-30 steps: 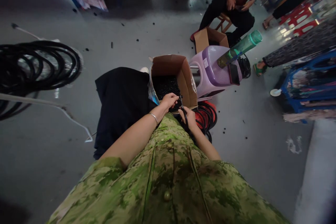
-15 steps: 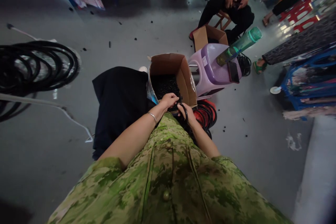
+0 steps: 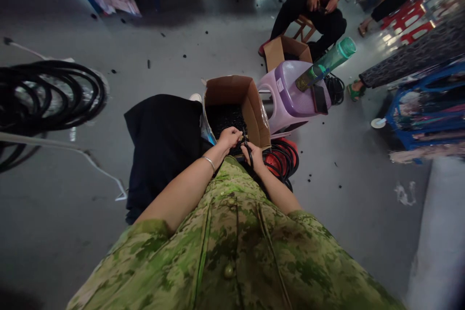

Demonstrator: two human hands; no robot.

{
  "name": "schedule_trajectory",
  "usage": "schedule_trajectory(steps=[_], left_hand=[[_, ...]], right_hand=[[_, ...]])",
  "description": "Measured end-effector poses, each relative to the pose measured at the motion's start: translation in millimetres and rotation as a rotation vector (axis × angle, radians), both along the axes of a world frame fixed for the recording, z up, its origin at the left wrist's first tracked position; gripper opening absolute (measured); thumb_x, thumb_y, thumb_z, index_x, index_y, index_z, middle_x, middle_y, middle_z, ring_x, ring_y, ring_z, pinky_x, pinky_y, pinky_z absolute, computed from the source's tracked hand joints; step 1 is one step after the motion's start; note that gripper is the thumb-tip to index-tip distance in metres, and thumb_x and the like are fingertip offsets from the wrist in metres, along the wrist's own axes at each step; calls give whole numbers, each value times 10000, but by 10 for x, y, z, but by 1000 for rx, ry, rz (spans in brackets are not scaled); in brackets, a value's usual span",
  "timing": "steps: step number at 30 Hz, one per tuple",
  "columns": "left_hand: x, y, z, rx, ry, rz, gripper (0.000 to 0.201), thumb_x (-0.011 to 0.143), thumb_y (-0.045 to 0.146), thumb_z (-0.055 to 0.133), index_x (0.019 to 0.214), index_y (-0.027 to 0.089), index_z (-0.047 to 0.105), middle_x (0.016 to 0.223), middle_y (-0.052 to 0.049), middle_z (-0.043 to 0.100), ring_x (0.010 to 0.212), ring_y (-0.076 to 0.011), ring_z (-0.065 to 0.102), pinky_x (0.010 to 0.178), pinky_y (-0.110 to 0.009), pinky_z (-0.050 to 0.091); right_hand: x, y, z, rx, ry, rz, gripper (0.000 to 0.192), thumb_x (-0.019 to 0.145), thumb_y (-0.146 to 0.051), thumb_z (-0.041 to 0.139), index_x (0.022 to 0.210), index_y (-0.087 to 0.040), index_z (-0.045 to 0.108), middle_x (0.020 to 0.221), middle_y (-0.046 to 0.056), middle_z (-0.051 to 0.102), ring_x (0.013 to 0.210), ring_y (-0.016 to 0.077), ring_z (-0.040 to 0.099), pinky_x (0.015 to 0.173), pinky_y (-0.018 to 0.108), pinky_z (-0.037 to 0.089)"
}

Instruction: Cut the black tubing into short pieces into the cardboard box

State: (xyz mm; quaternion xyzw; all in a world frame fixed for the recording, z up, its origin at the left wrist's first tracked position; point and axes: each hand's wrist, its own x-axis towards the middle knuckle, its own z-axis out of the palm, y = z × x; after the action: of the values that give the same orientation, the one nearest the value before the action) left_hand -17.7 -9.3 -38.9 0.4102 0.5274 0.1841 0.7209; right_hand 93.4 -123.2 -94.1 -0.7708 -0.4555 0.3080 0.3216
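My left hand (image 3: 228, 138), a bracelet on its wrist, is closed in a pinch over the near side of a cardboard box (image 3: 259, 114). Whatever lies between its fingertips is too small and dark to make out. Close beside it on the right, my right hand (image 3: 256, 156) is wrapped round scissors (image 3: 249, 151) with black loop handles. The blades point away from me, toward the left fingertips. Below both hands, the open box holds a heap of small black pieces (image 3: 225, 118).
Right of the box stands a purple stool (image 3: 281, 85) bearing a green bottle (image 3: 327, 65) and a phone (image 3: 320, 99). Black tubing coils (image 3: 285, 157) lie by the box, with a larger coil (image 3: 54, 94) at left. Dark cloth (image 3: 163, 145) lies left. A seated person (image 3: 319, 0) works beyond.
Both hands stay together over the box, with the scissors still in the right hand. The whole view has shifted slightly, so things appear a little further left.
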Motion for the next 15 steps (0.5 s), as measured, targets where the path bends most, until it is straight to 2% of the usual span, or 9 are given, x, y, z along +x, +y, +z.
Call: schedule_trajectory(steps=[5, 10, 15], left_hand=[[6, 6, -21, 22, 2, 14, 234, 851, 168, 644, 659, 162, 509, 467, 66, 465, 328, -27, 347, 386, -159, 238], [12, 9, -40, 24, 17, 39, 223, 847, 164, 641, 668, 165, 508, 476, 68, 469, 334, -27, 352, 388, -155, 247], [12, 14, -40, 16, 12, 57, 246, 855, 155, 628, 651, 167, 489, 471, 68, 462, 339, -26, 355, 387, -148, 244]], right_hand=[[-11, 25, 3, 87, -38, 24, 432, 862, -490, 539, 1003, -131, 734, 759, 48, 690, 660, 163, 611, 667, 248, 485], [-10, 33, -2, 77, -62, 31, 391, 854, -429, 538, 1030, -142, 735, 847, 62, 731, 737, 182, 652, 730, 258, 504], [-13, 41, -19, 57, -67, 35, 377, 855, -417, 543, 1037, -147, 733, 828, 62, 728, 724, 184, 650, 738, 270, 513]])
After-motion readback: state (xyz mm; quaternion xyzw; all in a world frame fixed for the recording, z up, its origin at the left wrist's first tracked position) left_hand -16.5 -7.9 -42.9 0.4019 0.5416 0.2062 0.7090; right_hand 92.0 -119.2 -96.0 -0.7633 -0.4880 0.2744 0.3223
